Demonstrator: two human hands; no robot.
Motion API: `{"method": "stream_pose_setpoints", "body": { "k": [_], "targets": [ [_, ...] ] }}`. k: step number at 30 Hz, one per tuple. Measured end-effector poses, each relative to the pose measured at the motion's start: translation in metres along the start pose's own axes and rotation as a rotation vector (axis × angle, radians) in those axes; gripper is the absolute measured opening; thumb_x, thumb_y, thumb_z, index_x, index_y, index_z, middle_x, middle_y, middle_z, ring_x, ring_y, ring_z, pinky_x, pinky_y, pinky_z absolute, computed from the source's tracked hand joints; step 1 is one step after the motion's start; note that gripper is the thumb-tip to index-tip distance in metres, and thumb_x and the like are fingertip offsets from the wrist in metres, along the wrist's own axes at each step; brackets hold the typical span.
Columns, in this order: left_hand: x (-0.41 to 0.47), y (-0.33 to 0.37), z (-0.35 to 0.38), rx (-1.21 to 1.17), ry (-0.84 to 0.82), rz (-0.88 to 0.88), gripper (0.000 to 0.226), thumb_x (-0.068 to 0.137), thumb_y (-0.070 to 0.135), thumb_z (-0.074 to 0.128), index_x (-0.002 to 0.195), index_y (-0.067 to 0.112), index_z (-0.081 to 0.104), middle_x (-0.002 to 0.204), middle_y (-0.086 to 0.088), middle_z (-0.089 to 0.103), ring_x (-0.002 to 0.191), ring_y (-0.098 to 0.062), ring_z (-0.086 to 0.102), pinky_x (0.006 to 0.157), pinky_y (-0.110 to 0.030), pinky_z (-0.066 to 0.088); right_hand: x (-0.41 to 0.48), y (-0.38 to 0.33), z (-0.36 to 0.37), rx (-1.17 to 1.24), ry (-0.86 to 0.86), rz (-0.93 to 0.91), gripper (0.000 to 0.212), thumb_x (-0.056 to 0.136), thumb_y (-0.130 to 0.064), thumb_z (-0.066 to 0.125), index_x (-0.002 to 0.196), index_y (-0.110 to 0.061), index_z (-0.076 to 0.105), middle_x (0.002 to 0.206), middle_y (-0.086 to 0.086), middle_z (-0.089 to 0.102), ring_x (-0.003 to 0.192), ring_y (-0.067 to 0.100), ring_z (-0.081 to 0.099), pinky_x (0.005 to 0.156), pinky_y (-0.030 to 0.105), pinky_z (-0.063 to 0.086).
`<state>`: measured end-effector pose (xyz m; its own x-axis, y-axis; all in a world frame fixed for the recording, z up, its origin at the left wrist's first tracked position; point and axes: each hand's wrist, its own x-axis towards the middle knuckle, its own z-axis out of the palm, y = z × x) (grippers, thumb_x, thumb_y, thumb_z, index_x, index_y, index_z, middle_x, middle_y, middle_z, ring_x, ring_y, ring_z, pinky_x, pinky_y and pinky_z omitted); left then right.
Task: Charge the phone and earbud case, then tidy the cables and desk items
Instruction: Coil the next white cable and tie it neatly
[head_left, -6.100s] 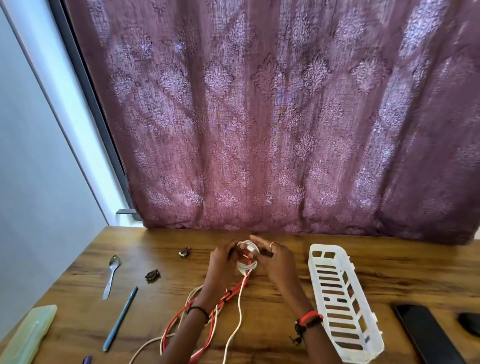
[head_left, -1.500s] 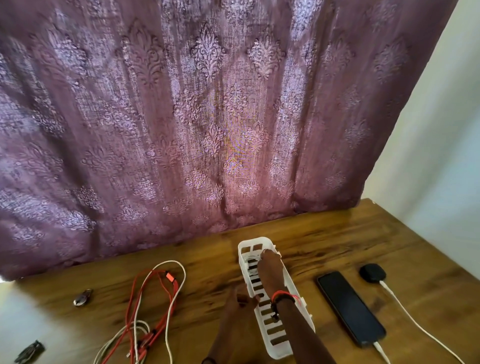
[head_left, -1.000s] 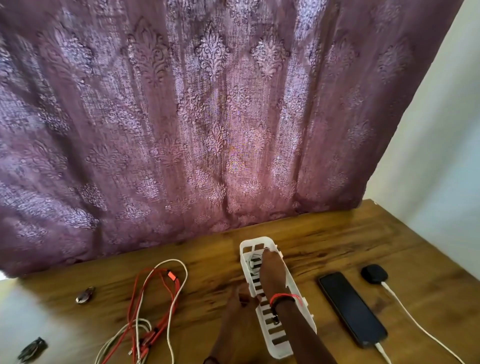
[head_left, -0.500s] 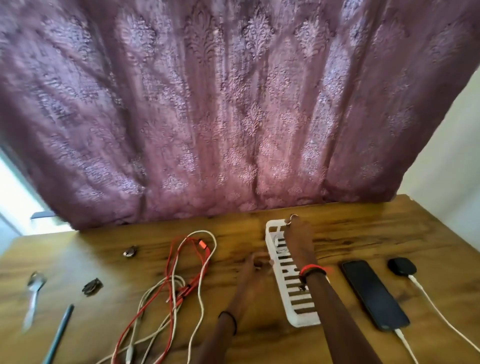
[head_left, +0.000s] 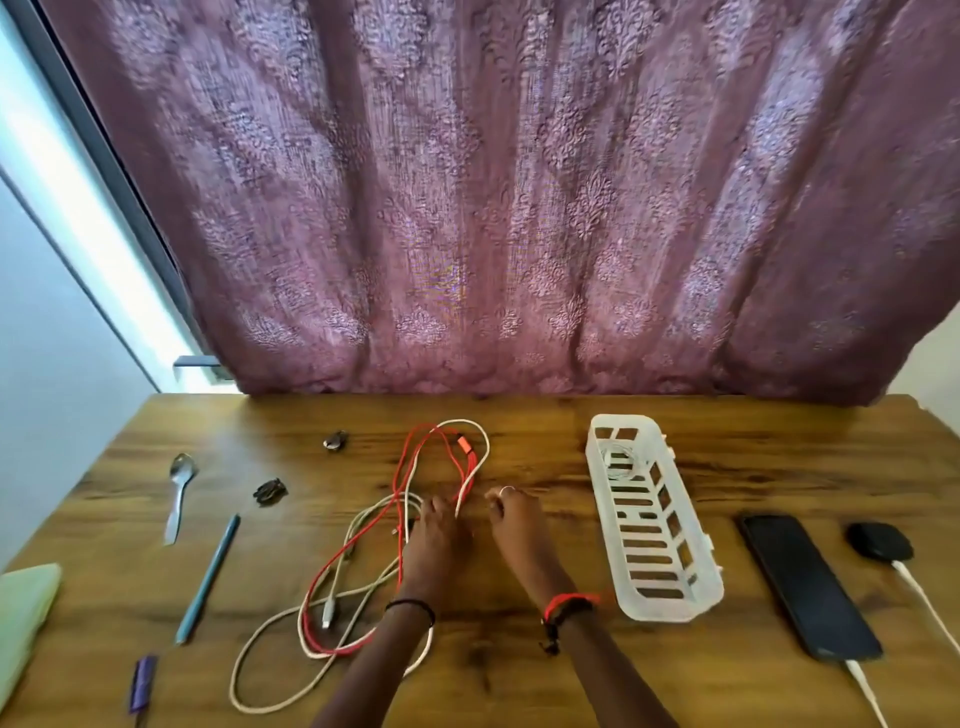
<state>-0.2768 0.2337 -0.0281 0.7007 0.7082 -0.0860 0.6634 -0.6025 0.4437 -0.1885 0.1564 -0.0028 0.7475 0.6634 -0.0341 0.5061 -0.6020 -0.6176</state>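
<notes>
Cable tangle (head_left: 328, 609) lies at 9 o'clock of basket (head_left: 670, 610). Left hand (head_left: 434, 540) rests on it, grip unclear. Right hand (head_left: 514, 525) is beside it, loose and empty. Cables look light, limp, snag-prone: take at a plug.

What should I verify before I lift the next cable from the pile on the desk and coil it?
1. Is the right hand free? Ok, it holds nothing.
2. Grip of the left hand: cannot tell; it lies on the pile and its fingertips are unclear.
3. Are the red cable and the white cable apart? Not ok, they cross in one tangle.
4. Room in the basket: ok, only one white coil lies at its far end.
5. Is the phone plugged in? Ok, the phone lead enters its near end.
6. Is the earbud case plugged in? Ok, the case lead meets it.
</notes>
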Motion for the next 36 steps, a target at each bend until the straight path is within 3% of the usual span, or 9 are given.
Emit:
{"method": "stream_pose_setpoints", "body": {
  "k": [6,9,13,15,18,20,27,31,36],
  "targets": [
    [-0.007,-0.001,-0.009,-0.039,0.019,0.051,0.025,0.094,0.014,0.041,0.116,0.005,0.049,0.11,-0.017,0.06,0.097,-0.037,0.06,0.073,-0.042,0.043,-0.012,-0.006,0.008,-0.036,-0.068,-0.128,0.043,0.091,-0.003,0.043,0.13,-0.019,0.053,0.124,0.005,0.059,0.116,0.017,0.054,0.098,0.027,0.042],
    [-0.011,0.003,-0.027,-0.091,0.032,0.034,0.026,0.095,0.019,0.042,0.114,0.004,0.05,0.102,-0.019,0.065,0.094,-0.038,0.062,0.065,-0.037,0.043,-0.016,-0.012,0.002,0.219,-0.128,-0.097,0.035,0.094,-0.002,0.04,0.125,-0.006,0.054,0.1,-0.011,0.053,0.094,-0.015,0.051,0.082,0.002,0.037],
    [-0.01,0.016,-0.058,-0.221,0.008,0.053,0.017,0.09,0.009,0.047,0.103,0.007,0.058,0.089,-0.012,0.07,0.085,-0.031,0.066,0.064,-0.031,0.043,-0.01,-0.03,-0.01,0.497,-0.059,-0.041,0.015,0.089,-0.02,0.059,0.094,-0.007,0.064,0.085,0.0,0.057,0.082,0.013,0.054,0.076,0.029,0.044],
    [-0.006,0.02,-0.072,-0.371,-0.046,0.026,0.013,0.091,0.007,0.045,0.091,0.01,0.058,0.069,-0.002,0.068,0.065,-0.022,0.066,0.06,-0.03,0.047,-0.003,-0.037,-0.018,0.362,-0.029,-0.133,0.011,0.085,-0.026,0.062,0.086,-0.015,0.065,0.088,0.003,0.057,0.085,0.02,0.057,0.082,0.04,0.046],
    [-0.005,0.026,-0.097,-0.517,-0.134,0.008,0.027,0.093,0.008,0.042,0.072,0.016,0.057,0.055,0.004,0.059,0.043,-0.006,0.06,0.046,-0.018,0.046,0.012,-0.042,-0.038,0.118,-0.01,-0.291,0.025,0.091,-0.021,0.055,0.112,-0.012,0.065,0.098,-0.003,0.054,0.091,0.006,0.053,0.086,0.027,0.043],
    [-0.011,0.031,-0.116,-0.642,-0.184,0.021,0.034,0.096,0.007,0.043,0.065,0.016,0.056,0.049,0.005,0.053,0.034,-0.003,0.051,0.04,-0.015,0.039,0.023,-0.043,-0.052,-0.078,0.075,-0.429,0.033,0.091,-0.013,0.051,0.123,-0.01,0.061,0.109,0.01,0.056,0.102,0.017,0.054,0.091,0.03,0.044],
    [-0.04,0.022,-0.187,-0.781,-0.58,0.223,0.027,0.098,0.015,0.043,0.09,0.001,0.064,0.055,0.003,0.049,0.048,-0.006,0.051,0.054,-0.017,0.045,0.07,-0.041,-0.105,0.036,0.364,-0.262,0.024,0.095,-0.019,0.051,0.108,-0.01,0.069,0.102,0.013,0.059,0.091,0.025,0.059,0.083,0.033,0.043],
    [-0.029,0.018,-0.213,-0.798,-0.389,0.206,0.032,0.099,0.024,0.04,0.088,0.008,0.066,0.055,0.003,0.044,0.048,-0.006,0.047,0.054,-0.017,0.04,0.081,-0.052,-0.113,-0.079,0.317,-0.312,0.026,0.089,-0.018,0.059,0.112,-0.009,0.067,0.111,0.013,0.055,0.109,0.029,0.05,0.098,0.033,0.037],
    [-0.012,0.029,-0.224,-0.865,-0.316,0.141,0.035,0.099,0.022,0.042,0.105,-0.006,0.063,0.059,-0.005,0.041,0.038,-0.004,0.038,0.04,-0.014,0.037,0.063,-0.089,-0.098,-0.125,0.285,-0.739,0.042,0.09,-0.027,0.051,0.13,-0.019,0.054,0.132,0.0,0.055,0.123,0.013,0.043,0.106,0.023,0.025]
  ]
}}
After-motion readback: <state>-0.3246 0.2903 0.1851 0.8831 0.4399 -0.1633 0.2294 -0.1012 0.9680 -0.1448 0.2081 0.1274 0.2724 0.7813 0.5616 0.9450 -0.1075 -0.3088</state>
